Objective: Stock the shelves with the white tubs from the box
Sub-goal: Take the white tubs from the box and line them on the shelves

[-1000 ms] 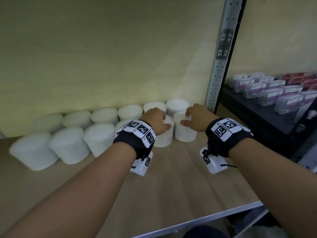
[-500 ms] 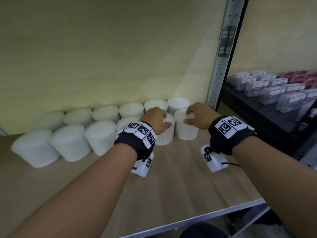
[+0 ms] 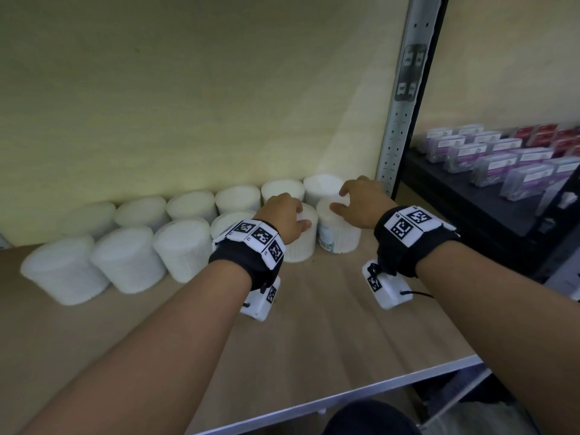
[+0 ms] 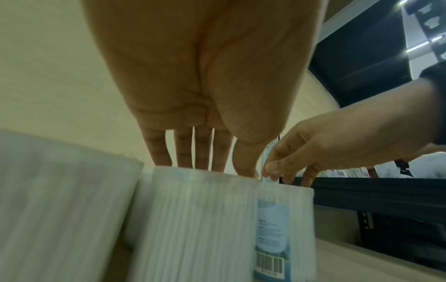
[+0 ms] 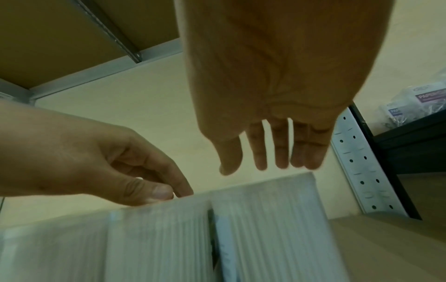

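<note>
Two rows of white ribbed tubs [image 3: 125,259] stand along the back of the wooden shelf [image 3: 314,334]. My left hand [image 3: 282,215] rests its fingertips [image 4: 193,162] on the lid of a front-row tub [image 3: 303,249]; its fingers do not wrap the sides. To its right stands the end tub [image 3: 340,240], with a blue barcode label [image 4: 272,238]. My right hand [image 3: 361,202] hovers just above that tub, its fingers [image 5: 280,152] loose and clear of the lid. The box is out of view.
A perforated metal upright [image 3: 405,105] bounds the shelf just right of the end tub. Beyond it a dark shelf [image 3: 455,196] carries rows of small purple and red packs [image 3: 502,161]. The shelf's metal front edge [image 3: 345,394] runs below my forearms.
My right hand has let go of the end tub and lifted off it. The left hand has loosened its hold to a fingertip touch on the lid.
</note>
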`<state>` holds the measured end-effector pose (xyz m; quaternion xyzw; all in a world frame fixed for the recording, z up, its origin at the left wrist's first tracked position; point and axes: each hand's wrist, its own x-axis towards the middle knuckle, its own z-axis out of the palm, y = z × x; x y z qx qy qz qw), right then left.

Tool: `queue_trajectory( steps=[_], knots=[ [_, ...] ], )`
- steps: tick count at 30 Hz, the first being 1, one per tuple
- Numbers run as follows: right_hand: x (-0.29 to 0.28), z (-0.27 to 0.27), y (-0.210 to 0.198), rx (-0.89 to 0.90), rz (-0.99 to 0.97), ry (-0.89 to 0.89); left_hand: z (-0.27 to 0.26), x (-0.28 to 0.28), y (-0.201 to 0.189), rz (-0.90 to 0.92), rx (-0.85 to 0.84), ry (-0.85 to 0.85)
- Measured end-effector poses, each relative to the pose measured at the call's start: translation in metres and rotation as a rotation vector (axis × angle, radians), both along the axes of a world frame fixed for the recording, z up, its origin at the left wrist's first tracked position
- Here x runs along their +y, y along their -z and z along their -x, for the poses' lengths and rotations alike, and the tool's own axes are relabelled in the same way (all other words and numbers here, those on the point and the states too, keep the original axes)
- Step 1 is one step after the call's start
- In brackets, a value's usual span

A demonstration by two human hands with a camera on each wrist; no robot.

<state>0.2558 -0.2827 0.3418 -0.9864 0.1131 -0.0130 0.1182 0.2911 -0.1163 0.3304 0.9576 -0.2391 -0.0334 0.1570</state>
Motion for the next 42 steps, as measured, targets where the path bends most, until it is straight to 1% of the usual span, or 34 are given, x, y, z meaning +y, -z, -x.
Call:
queue_trajectory(
  steps=[2, 3, 7, 13, 23, 26, 29, 33, 42],
  knots=[
    [0.0012, 0.0000, 0.0022, 0.090, 0.046, 0.015, -0.0002, -0.0002, 0.0014, 0.003, -0.001, 0.001],
    [0.0015, -0.0002, 0.0028, 0.103, 0.056, 0.015, -0.0005, -0.0002, 0.0017, 0.001, 0.000, 0.001],
    [0.0028, 0.0002, 0.0014, 0.089, 0.080, 0.002, -0.0022, -0.0007, 0.0023, -0.008, 0.002, 0.004],
    [0.0025, 0.0027, -0.0009, 0.090, 0.062, -0.009, -0.0031, -0.0003, 0.0014, -0.019, 0.006, 0.007],
    [-0.0016, 0.0033, -0.0065, 0.092, -0.069, -0.050, -0.0019, -0.0007, 0.0034, -0.004, 0.001, 0.005],
    [-0.0010, 0.0005, -0.0043, 0.033, -0.091, -0.024, -0.0027, -0.0006, 0.0039, -0.001, 0.008, 0.004],
    [0.0023, 0.0000, -0.0036, -0.001, -0.036, 0.013, -0.0037, -0.0002, 0.0058, 0.008, 0.011, 0.005],
    [0.0060, -0.0022, 0.0012, 0.100, 0.039, 0.033, -0.0045, 0.0001, 0.0075, 0.018, 0.006, 0.003],
    [0.0073, -0.0040, 0.0009, 0.115, 0.068, 0.015, -0.0046, 0.0004, 0.0092, 0.015, -0.002, 0.007]
  ],
)
